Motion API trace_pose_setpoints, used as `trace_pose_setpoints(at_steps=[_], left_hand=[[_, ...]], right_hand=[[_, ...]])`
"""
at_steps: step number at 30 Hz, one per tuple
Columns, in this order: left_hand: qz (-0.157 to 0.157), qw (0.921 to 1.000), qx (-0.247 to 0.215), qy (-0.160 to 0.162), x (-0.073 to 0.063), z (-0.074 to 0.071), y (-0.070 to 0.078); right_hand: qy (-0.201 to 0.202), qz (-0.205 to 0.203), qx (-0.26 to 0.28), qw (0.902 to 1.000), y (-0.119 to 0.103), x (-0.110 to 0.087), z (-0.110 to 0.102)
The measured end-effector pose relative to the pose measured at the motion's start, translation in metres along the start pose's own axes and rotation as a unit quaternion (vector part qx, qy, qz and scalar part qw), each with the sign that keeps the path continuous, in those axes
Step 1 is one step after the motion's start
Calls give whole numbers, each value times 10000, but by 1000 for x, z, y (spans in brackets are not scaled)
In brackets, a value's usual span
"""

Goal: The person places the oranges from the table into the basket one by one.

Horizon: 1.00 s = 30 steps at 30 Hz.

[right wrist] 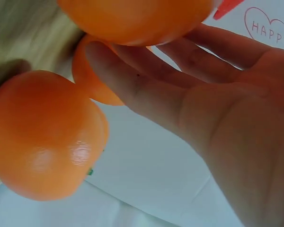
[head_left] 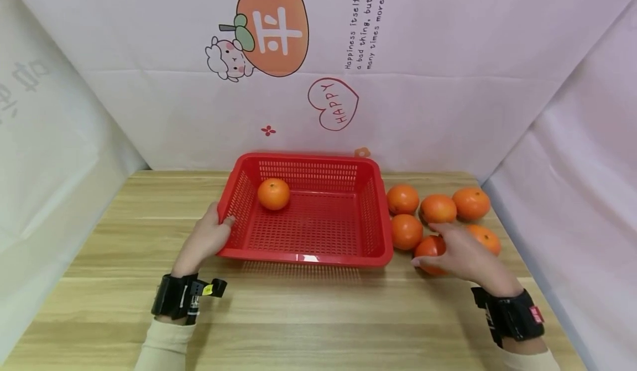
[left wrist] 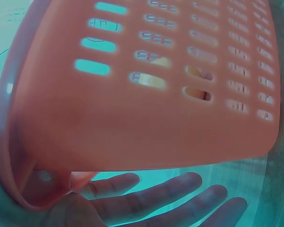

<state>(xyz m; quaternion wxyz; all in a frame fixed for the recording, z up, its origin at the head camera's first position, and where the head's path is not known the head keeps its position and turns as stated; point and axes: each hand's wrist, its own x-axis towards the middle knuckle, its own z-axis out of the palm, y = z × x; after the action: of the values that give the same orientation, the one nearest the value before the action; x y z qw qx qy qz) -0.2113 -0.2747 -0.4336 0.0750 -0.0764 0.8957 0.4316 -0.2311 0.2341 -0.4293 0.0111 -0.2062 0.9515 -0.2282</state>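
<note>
A red slotted plastic basket (head_left: 313, 227) occupies the middle of the wooden table, with one orange (head_left: 273, 194) lying in its back left part. My left hand (head_left: 206, 238) grips the basket's left rim, thumb over the inner side. From the left wrist, the fingers (left wrist: 156, 198) stretch out beside the basket's outer wall (left wrist: 109, 127). To the right of the basket, my right hand (head_left: 465, 257) holds an orange (head_left: 429, 246) between thumb and fingers, partly covering it. In the right wrist view that orange (right wrist: 137, 19) sits against the fingers at the top.
More oranges cluster around the right hand: two by the basket's right wall, front (head_left: 407, 231) and back (head_left: 403, 199), others behind (head_left: 438, 209) and to the far right (head_left: 471, 203), and one partly hidden by the hand (head_left: 485, 240). A printed white cloth (head_left: 423, 116) backs the table.
</note>
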Motion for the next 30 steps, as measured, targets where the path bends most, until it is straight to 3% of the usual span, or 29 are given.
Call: trace_pose_setpoints(at_steps=[8, 24, 30], left_hand=[[-59, 10000, -5, 57, -1, 0, -2], [-8, 10000, 14, 69, 1, 0, -1], [17, 10000, 17, 56, 0, -1, -1]], right_hand=[[2, -277, 71, 9996, 6, 5, 12], [-180, -88, 231, 9995, 9, 10, 24], [-240, 140, 39, 9996, 9, 11, 26]])
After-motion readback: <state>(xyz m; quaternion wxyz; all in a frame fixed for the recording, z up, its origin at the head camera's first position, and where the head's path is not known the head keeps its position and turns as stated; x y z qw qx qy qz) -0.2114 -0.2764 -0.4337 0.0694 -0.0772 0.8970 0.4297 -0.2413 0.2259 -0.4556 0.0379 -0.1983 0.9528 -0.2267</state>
